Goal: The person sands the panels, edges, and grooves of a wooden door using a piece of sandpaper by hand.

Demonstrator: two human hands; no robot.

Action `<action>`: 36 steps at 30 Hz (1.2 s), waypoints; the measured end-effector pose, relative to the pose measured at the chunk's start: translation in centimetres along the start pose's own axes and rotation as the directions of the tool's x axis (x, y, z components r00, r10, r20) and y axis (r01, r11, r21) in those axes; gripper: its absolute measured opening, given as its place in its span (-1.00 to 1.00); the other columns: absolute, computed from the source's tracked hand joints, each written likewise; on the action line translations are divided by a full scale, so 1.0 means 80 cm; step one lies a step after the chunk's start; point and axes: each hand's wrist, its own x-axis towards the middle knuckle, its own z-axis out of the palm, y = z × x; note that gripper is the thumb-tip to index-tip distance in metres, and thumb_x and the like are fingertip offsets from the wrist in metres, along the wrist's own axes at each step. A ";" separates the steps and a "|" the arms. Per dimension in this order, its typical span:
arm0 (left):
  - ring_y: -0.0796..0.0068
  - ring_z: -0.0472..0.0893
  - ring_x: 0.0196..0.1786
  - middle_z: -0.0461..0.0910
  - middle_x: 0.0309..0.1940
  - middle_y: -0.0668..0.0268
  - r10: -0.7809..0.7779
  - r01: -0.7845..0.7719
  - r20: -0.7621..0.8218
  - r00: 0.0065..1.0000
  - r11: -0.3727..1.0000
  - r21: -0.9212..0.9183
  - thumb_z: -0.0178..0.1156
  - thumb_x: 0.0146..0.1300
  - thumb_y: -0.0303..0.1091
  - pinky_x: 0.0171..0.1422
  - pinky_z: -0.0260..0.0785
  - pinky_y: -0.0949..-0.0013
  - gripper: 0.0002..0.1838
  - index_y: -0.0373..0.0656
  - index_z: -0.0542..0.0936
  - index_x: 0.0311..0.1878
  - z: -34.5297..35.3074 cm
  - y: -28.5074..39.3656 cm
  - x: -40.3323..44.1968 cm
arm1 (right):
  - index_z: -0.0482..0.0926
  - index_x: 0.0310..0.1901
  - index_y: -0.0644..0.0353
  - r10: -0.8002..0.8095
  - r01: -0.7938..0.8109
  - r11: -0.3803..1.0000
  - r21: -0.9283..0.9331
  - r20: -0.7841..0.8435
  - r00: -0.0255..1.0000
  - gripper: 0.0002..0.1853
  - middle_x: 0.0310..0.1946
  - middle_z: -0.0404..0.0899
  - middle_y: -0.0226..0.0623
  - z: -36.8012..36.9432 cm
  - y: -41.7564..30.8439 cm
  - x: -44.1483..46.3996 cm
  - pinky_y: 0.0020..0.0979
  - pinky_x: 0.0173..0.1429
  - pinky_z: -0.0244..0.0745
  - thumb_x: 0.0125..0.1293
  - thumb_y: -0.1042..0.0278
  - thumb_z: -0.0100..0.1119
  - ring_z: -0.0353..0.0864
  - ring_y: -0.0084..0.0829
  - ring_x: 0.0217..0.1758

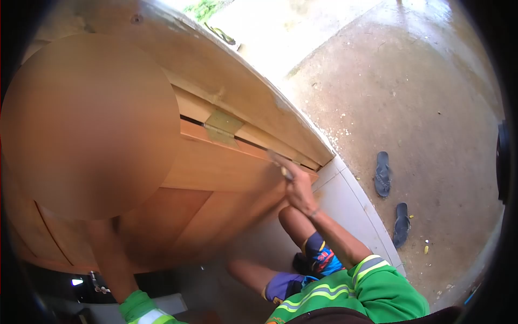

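Note:
A brown wooden door (216, 173) stands beside its wooden frame (237, 102), with a brass-coloured hinge (223, 128) across the gap between them. My right hand (298, 186) is at the hinge-side edge of the door, below the hinge. Its fingers are closed around a small thing with a dark and yellowish part, too small to name, and one finger points along the edge. On the left, my left hand (101, 229) reaches up to the door face. A round blurred patch hides its fingers.
Pale floor tiles (350, 200) run under the doorway. Outside on the brown ground lie two dark flip-flops (382, 174) (401, 225). A metal lock or handle part (98, 283) shows at the lower left. My bare knees are bent below the door.

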 end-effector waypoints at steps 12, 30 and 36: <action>0.20 0.61 0.16 0.70 -0.08 0.30 -0.163 0.167 -0.065 0.985 0.983 0.071 0.07 0.51 -0.41 0.49 0.22 0.02 -0.82 -0.13 0.66 -0.02 0.002 0.002 0.008 | 0.53 0.33 0.23 -0.320 0.318 0.946 -0.061 -0.040 0.946 -0.35 0.26 0.62 -0.05 0.020 -0.080 0.031 -0.14 0.43 0.46 0.13 0.73 0.08 0.58 -0.05 0.34; -0.05 0.35 0.52 0.48 0.44 0.12 -0.208 0.257 -0.257 0.944 0.951 0.173 0.09 0.47 -0.15 0.61 -0.01 -0.17 -0.52 -0.07 0.55 0.38 -0.046 -0.077 -0.026 | 0.57 0.13 0.29 -0.686 0.704 0.692 0.161 -0.156 0.710 -0.50 -0.03 0.68 0.04 0.085 -0.299 0.178 -0.05 0.15 0.57 0.09 0.66 0.01 0.65 0.07 0.05; -0.02 0.34 0.53 0.49 0.43 0.19 -0.228 0.295 -0.297 0.927 0.933 0.206 0.11 0.47 -0.13 0.62 -0.06 -0.19 -0.53 -0.04 0.57 0.36 -0.041 -0.074 -0.023 | 0.61 0.08 0.23 -0.462 0.462 0.885 0.065 -0.020 0.887 -0.53 -0.15 0.68 0.02 0.042 -0.214 0.148 -0.05 0.07 0.59 0.07 0.67 0.08 0.66 0.03 -0.01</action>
